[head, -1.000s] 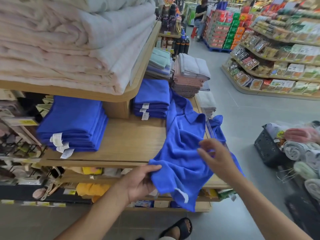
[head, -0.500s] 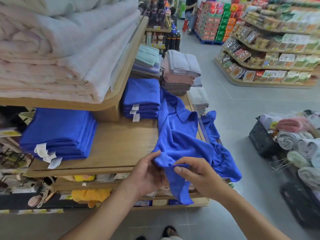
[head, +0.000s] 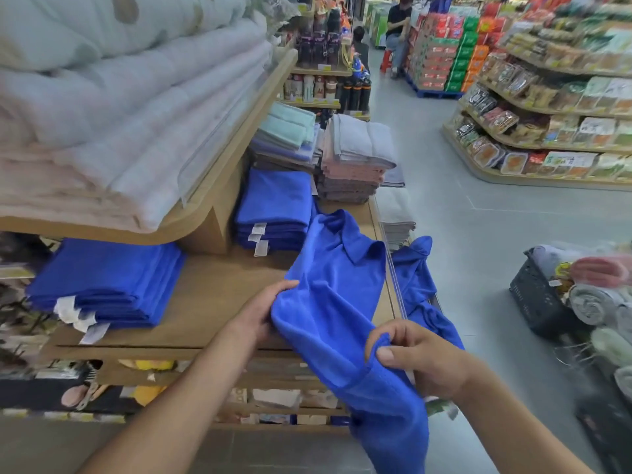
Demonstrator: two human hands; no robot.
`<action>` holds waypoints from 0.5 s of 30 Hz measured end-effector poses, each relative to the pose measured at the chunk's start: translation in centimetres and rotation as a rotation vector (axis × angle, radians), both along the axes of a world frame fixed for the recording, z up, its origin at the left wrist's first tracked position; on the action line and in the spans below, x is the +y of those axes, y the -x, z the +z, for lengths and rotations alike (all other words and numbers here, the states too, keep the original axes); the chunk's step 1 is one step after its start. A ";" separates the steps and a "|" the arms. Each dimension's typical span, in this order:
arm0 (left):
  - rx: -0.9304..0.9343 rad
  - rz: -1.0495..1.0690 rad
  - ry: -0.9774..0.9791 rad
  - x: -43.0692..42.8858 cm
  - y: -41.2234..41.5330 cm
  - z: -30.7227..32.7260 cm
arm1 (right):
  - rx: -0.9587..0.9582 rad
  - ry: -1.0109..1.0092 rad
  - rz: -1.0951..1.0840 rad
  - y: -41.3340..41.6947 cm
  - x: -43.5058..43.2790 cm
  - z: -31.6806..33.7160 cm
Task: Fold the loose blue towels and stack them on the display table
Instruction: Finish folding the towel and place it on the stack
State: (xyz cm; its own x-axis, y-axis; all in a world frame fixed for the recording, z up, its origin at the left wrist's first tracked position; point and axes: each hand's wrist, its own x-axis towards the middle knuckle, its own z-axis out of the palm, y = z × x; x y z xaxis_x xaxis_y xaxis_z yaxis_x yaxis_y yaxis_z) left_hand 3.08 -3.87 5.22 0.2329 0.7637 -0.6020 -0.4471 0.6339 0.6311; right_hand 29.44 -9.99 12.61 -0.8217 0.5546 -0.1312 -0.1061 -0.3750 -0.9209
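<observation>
A loose blue towel [head: 338, 302] lies crumpled over the front right corner of the wooden display table [head: 212, 295], its lower end hanging past the table edge. My left hand [head: 260, 313] grips its left edge. My right hand [head: 420, 354] pinches a fold of its near edge between thumb and fingers. More loose blue cloth [head: 417, 278] droops off the table's right side. Two folded blue stacks rest on the table: one at the left [head: 106, 282] and one further back [head: 273, 210], both with white tags.
A shelf above the table carries thick pale blankets [head: 136, 107]. Grey, pink and mint towel stacks [head: 355, 159] stand at the table's far end. A dark basket [head: 543, 299] with rolled towels sits on the floor at right. Snack shelves [head: 547, 107] line the aisle; people stand far back.
My hands, together at the towel's near corner half a second ago, have moved apart. The left holds the left edge, the right has drawn a fold rightward and down, spreading the cloth.
</observation>
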 end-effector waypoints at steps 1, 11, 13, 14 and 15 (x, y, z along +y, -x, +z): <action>0.101 -0.020 -0.078 -0.7 0.1 -0.5 | 0.011 0.022 -0.047 0.1 0.8 -0.2; 1.036 -0.515 -0.352 -11.6 7.5 -5.1 | -0.563 -0.404 -0.512 7.3 6.4 -10.2; 1.158 -0.636 -0.316 -12.3 8.1 -4.5 | -0.684 -0.554 -0.464 8.6 6.6 -12.0; 1.198 -0.639 -0.298 -12.1 8.4 -4.5 | -0.749 -0.624 -0.441 9.0 6.6 -12.6; 1.234 -0.601 -0.277 -11.7 8.4 -4.3 | -0.798 -0.678 -0.437 9.3 6.6 -13.1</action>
